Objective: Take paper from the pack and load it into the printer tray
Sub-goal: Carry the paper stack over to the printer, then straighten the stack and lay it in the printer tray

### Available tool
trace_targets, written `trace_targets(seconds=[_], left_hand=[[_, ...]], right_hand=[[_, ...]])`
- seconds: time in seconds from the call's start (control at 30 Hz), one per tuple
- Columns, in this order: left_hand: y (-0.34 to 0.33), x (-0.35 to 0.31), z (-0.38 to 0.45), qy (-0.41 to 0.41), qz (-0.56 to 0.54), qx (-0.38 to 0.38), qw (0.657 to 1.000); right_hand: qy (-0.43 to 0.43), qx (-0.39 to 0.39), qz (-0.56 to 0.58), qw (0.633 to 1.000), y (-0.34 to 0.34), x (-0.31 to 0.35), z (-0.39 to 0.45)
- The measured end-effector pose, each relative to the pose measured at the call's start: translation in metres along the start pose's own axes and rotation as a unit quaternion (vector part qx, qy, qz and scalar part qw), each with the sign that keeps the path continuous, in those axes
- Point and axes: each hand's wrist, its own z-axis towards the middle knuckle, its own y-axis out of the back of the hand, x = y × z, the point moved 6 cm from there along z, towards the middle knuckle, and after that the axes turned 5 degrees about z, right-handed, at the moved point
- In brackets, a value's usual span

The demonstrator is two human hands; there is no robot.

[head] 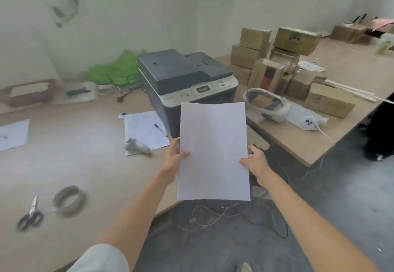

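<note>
Desk corner holds the printer [187, 81]; our left hand [173, 156] and right hand [254, 160] pinch 1 paper [213, 150], so we should keep it flat

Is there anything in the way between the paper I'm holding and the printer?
Nothing visible. Both hands, left hand and right hand, hold the paper right before the printer; its tray is hidden behind the paper.

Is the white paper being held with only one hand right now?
No, the left hand and right hand each grip a side edge of the white paper.
</note>
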Motion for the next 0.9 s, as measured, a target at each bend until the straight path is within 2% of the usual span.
trace_targets(seconds=[0.17, 0.43, 0.73, 0.9], left_hand=[[0.063, 0.007, 0.014, 0.013, -0.01, -0.093, 0.996], [0.116, 0.012, 0.019, 0.022, -0.009, -0.237, 0.971], [0.131, 0.026, 0.026, 0.044, 0.031, -0.345, 0.937], [0.128, 0.062, 0.028, 0.106, 0.035, -0.375, 0.92]], right_hand=[[0.017, 0.102, -0.039, 0.994, -0.067, 0.016, 0.053], [0.048, 0.226, -0.071, 0.97, -0.151, 0.034, 0.12], [0.113, 0.295, -0.13, 0.94, -0.195, 0.034, 0.158], [0.11, 0.323, -0.137, 0.93, -0.204, 0.021, 0.164]])
